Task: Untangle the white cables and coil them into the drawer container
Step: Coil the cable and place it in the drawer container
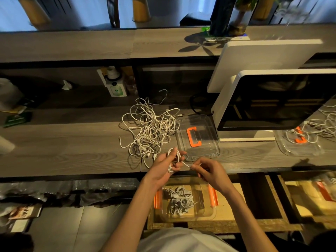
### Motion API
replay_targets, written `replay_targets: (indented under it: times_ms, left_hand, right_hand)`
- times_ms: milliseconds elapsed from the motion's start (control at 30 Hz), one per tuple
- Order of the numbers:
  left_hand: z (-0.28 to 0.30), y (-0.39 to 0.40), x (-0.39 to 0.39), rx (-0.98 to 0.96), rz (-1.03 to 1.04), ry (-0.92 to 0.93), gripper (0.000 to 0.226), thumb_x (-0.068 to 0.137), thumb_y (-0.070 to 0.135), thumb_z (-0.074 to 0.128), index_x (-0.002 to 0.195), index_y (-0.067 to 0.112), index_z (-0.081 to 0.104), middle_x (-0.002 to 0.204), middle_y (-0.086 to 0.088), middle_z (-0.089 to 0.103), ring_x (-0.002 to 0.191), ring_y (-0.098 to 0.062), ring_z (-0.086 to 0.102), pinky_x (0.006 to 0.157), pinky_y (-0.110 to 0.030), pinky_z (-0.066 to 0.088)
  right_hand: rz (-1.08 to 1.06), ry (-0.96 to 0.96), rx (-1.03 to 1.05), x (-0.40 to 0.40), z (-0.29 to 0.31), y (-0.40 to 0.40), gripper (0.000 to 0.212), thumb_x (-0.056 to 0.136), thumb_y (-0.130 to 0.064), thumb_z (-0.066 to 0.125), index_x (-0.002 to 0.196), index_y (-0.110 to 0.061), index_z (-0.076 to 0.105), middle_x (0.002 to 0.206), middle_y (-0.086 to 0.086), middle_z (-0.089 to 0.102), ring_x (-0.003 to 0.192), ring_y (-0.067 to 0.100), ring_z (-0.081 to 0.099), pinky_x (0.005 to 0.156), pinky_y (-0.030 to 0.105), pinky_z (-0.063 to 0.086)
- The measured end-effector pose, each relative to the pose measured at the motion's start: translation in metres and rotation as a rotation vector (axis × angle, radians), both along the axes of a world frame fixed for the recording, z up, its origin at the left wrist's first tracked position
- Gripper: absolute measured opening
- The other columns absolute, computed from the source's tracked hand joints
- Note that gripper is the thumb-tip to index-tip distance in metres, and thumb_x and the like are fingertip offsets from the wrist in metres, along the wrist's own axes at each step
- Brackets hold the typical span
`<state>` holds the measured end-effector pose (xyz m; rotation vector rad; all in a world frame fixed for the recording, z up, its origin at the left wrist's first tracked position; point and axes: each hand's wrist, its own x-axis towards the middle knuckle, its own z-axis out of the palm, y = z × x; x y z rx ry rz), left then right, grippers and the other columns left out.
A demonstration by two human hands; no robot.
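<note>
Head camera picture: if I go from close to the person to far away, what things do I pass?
Drawer container with coiled cables → left hand winding a cable → tangled white cables on the desk → back shelf.

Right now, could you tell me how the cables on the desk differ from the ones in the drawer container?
The cables on the desk lie in one loose, sprawling tangle; those in the drawer container are wound into small tight coils. The desk pile spreads wider; the drawer coils sit compactly inside clear walls. Both are white.
</note>
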<state>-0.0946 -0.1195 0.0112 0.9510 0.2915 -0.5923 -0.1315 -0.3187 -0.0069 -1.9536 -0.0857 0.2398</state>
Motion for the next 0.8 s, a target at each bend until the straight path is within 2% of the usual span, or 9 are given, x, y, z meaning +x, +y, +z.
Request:
replay_targets:
  times_ms: [100,200,333,533,667,800]
  left_hand:
    - [-0.004,-0.002,0.001,0.087,0.040,-0.067,0.033,0.107,0.024,0.044,0.107,-0.004,0.062,0.075,-0.005,0.056,0.057,-0.009,0.041,0.048,-0.014,0.031]
    - [-0.010,0.003,0.001,0.259,0.027,-0.111,0.033,0.107,0.026,0.047,0.103,-0.001,0.064,0.073,-0.004,0.056,0.053,-0.008,0.043,0.046,-0.015,0.031]
    - [-0.006,-0.002,-0.001,0.463,0.020,-0.177,0.031,0.107,0.025,0.047,0.093,0.004,0.064,0.067,-0.002,0.060,0.047,-0.007,0.045,0.046,-0.016,0.033]
    - [-0.013,-0.011,0.002,0.811,-0.101,-0.400,0.029,0.107,0.028,0.047,0.088,0.012,0.065,0.070,-0.001,0.066,0.044,-0.012,0.052,0.049,-0.026,0.043]
    - [-0.011,-0.009,0.004,0.787,-0.150,-0.361,0.032,0.106,0.032,0.047,0.093,0.010,0.066,0.075,-0.003,0.066,0.054,-0.016,0.055,0.051,-0.028,0.045]
    - [-0.006,-0.010,0.003,0.661,-0.177,-0.256,0.053,0.101,0.061,0.043,0.090,0.014,0.066,0.073,-0.005,0.064,0.054,-0.013,0.050,0.047,-0.023,0.038]
  right_hand:
    - [0.018,0.011,0.010,-0.001,-0.007,0.004,0.016,0.096,-0.036,0.066,0.090,-0.023,0.073,0.062,-0.001,0.062,0.055,0.009,0.054,0.053,0.024,0.039]
    - [0.044,0.024,0.041,-0.004,-0.002,0.006,0.023,0.094,-0.040,0.066,0.090,-0.020,0.075,0.063,-0.001,0.061,0.057,0.009,0.053,0.055,0.021,0.039]
    - [0.116,0.007,0.045,-0.004,0.015,0.005,0.021,0.096,-0.037,0.066,0.092,-0.019,0.076,0.068,0.009,0.064,0.062,0.010,0.057,0.060,0.022,0.044]
    - [0.281,-0.022,-0.076,0.006,0.041,0.006,0.015,0.101,-0.026,0.062,0.095,-0.019,0.073,0.079,-0.004,0.071,0.073,0.005,0.065,0.071,0.017,0.049]
    - [0.355,-0.044,-0.177,0.015,0.046,0.000,0.015,0.104,-0.019,0.059,0.104,-0.023,0.074,0.090,-0.009,0.073,0.087,0.007,0.069,0.080,0.022,0.055]
    - [0.315,-0.102,-0.199,0.018,0.046,0.001,0.016,0.104,-0.019,0.059,0.104,-0.026,0.074,0.086,-0.011,0.072,0.084,0.012,0.069,0.079,0.034,0.059]
